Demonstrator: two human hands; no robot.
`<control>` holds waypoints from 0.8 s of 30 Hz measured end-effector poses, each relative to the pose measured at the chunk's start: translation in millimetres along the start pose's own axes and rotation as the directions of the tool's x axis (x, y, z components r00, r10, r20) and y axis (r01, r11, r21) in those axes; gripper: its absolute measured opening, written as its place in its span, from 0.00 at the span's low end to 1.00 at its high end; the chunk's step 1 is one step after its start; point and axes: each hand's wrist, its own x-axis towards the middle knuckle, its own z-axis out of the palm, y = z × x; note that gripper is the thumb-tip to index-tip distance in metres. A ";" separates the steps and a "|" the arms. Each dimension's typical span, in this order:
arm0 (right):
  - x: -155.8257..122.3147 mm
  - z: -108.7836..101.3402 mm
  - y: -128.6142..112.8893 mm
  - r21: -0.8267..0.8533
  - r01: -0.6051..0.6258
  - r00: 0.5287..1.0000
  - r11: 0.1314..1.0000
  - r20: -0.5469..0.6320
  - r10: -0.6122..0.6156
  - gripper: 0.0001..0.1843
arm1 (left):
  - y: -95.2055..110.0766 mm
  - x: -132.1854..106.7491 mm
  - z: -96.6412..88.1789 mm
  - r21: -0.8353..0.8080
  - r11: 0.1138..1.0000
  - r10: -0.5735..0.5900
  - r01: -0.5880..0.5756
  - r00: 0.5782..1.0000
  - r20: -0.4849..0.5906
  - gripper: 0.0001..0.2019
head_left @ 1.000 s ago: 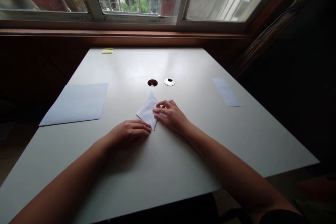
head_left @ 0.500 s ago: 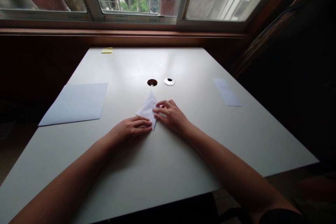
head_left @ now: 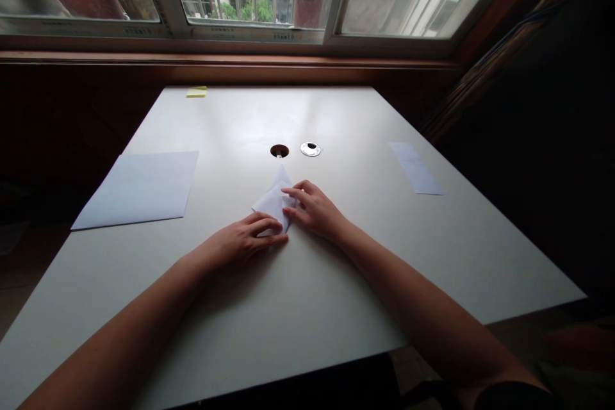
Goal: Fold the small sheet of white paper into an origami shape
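A small piece of folded white paper (head_left: 273, 197) lies on the white table (head_left: 307, 307), with a pointed tip toward the window. At its lower end is my left hand (head_left: 254, 234), fingers bent and closed on the paper, covering its bottom corner. My right hand (head_left: 312, 205) pinches the paper's right edge between thumb and fingers. A crease or flap shows between the two hands, though the fingers partly hide it.
A stack of white paper (head_left: 139, 189) lies at the left, and a white paper strip (head_left: 416, 168) at the right. Beyond the folded paper are a round hole (head_left: 279, 151) and its metal cover (head_left: 310, 149). Yellow sticky notes (head_left: 196, 91) sit near the far edge.
The folded paper has shifted slightly to the right. My left hand has moved a little right, its thumb now stretched below the paper's bottom corner. My right-hand fingers have shifted along the right edge.
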 end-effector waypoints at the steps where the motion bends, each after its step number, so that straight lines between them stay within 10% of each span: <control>1: 0.4 -1.2 1.0 0.037 -0.021 1.000 0.999 0.007 0.021 0.23 | 0.6 0.4 0.1 -0.024 1.000 0.009 -0.009 1.000 0.006 0.24; 11: 2.7 -25.9 11.6 0.154 -0.069 0.966 0.986 0.256 0.028 0.09 | 5.3 1.5 -1.8 -0.226 0.970 0.082 -0.089 0.996 -0.038 0.20; 24: 3.2 -30.5 6.8 0.215 -0.173 0.956 0.961 0.272 0.111 0.06 | 9.2 2.4 -5.7 -0.132 0.988 0.080 -0.077 0.997 0.017 0.21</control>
